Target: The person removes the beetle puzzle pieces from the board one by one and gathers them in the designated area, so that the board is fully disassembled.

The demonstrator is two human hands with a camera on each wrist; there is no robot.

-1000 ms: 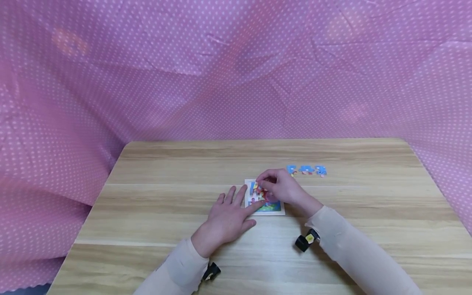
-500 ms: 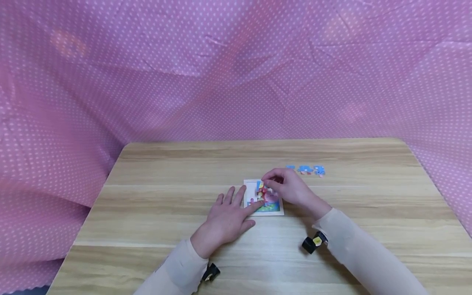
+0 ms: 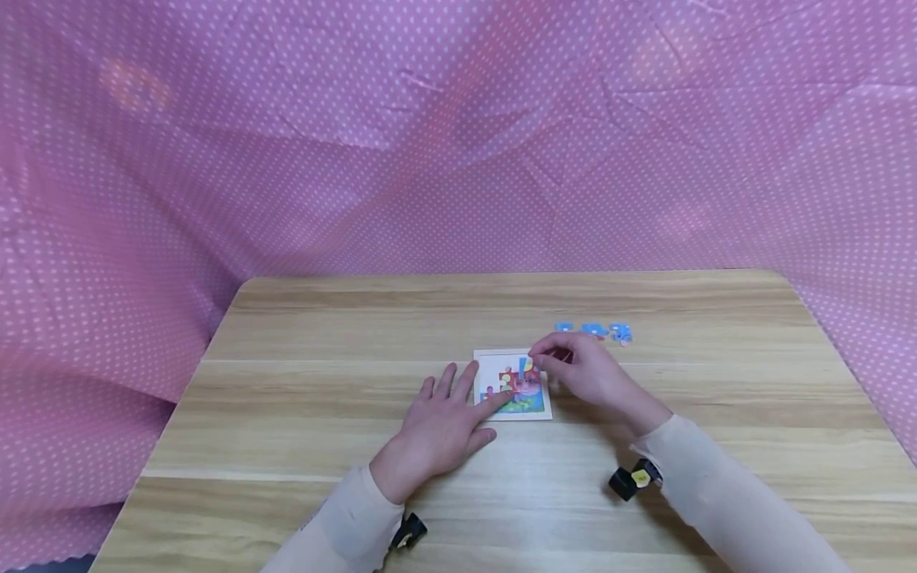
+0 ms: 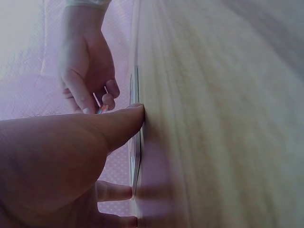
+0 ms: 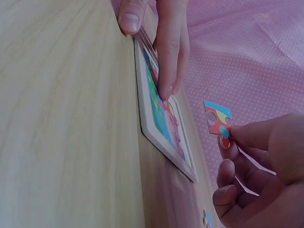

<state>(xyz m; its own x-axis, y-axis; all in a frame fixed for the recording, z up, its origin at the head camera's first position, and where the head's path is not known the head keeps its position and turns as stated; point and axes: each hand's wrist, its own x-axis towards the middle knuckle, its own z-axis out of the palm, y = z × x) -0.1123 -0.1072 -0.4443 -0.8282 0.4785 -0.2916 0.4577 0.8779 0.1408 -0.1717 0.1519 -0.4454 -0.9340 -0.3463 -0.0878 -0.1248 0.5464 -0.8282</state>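
My right hand (image 3: 591,374) pinches a jigsaw piece (image 5: 218,118) between thumb and fingertips, raised over the upper right of a small puzzle board (image 3: 490,368). Blue, yellow and red show on the piece in the right wrist view. My left hand (image 3: 442,426) lies with fingers spread at the board's left side. Its index finger (image 5: 167,61) reaches onto the picture, and its thumb (image 4: 128,118) lies by the near edge. Joined pieces (image 3: 526,402) in pink, red, blue and green fill the board's lower and right part; the upper left shows bare white.
Three loose blue jigsaw pieces (image 3: 621,332) lie in a row on the wooden table (image 3: 344,318), beyond my right hand, which partly covers the leftmost. A pink dotted cloth (image 3: 458,159) hangs behind the table and along its sides.
My right hand has moved right across the top of the board with the piece, from the upper left corner to the upper right. The left hand has stayed in place.
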